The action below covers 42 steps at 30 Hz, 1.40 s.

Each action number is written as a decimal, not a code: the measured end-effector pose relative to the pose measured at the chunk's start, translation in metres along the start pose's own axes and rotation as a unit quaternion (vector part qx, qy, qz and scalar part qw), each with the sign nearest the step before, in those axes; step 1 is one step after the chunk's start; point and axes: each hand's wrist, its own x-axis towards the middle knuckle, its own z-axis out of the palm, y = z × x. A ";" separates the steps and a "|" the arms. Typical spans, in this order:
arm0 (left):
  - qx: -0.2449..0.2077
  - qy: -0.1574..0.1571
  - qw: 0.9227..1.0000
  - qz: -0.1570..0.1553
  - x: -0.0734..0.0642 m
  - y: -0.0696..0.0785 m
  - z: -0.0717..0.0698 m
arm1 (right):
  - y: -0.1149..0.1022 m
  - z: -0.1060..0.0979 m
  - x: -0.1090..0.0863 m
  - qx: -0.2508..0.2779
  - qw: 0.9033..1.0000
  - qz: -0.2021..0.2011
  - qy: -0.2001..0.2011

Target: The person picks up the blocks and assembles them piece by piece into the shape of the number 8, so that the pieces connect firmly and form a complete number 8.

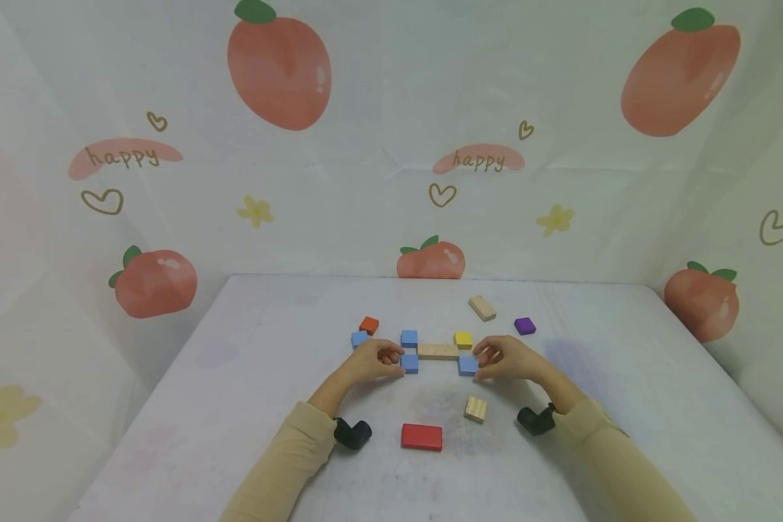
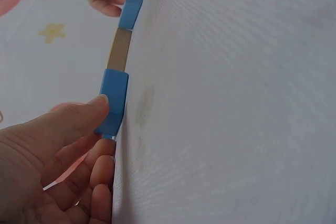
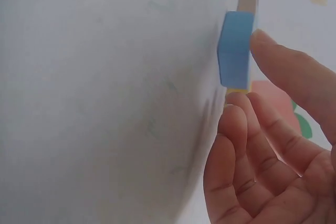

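My left hand (image 1: 373, 360) is at a blue block (image 1: 409, 364); in the left wrist view its thumb (image 2: 97, 107) lies across the block's face, with curled fingers at its outer end. My right hand (image 1: 510, 357) is beside another blue block (image 1: 467, 365). In the right wrist view, that thumb's tip (image 3: 262, 39) is right at the block's edge, while loosely bent fingers sit by its end. A plain wooden bar (image 1: 438, 352) spans between the two blue blocks. Behind them stand a third blue block (image 1: 409, 338) and a yellow block (image 1: 463, 340).
An orange-red block (image 1: 369, 325) and a further blue block (image 1: 359, 338) lie beyond my left hand. Farther back right are a wooden block (image 1: 482, 308) and a purple block (image 1: 525, 325). Nearer me lie a red block (image 1: 422, 437) and a ridged wooden block (image 1: 475, 409).
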 end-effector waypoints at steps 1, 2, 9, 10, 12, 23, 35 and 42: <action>0.000 0.000 1.000 0.000 0.000 0.000 0.000 | 0.000 -0.001 -0.001 -0.004 1.000 -0.002 0.002; 0.000 0.000 1.000 -0.001 0.000 0.000 0.000 | -0.001 -0.002 -0.003 -0.007 1.000 -0.004 0.006; 0.002 0.000 1.000 0.001 0.000 0.001 0.000 | -0.002 -0.005 -0.012 -0.030 0.999 -0.004 0.022; 0.001 0.000 1.000 0.002 0.000 0.001 -0.001 | -0.002 -0.005 -0.013 -0.031 0.999 -0.005 0.021; 0.000 0.001 1.000 0.001 0.000 0.002 -0.001 | -0.002 -0.004 -0.015 -0.030 0.999 -0.008 0.014; 0.002 0.004 1.000 0.004 0.000 0.000 -0.001 | -0.005 0.004 -0.029 -0.021 0.997 -0.049 -0.047; 0.007 0.000 1.000 0.005 0.000 0.000 0.000 | -0.006 0.017 -0.042 -0.033 0.996 -0.064 -0.053; 0.004 -0.002 1.000 0.002 0.001 -0.001 0.000 | -0.005 0.024 -0.045 -0.030 0.998 -0.044 -0.040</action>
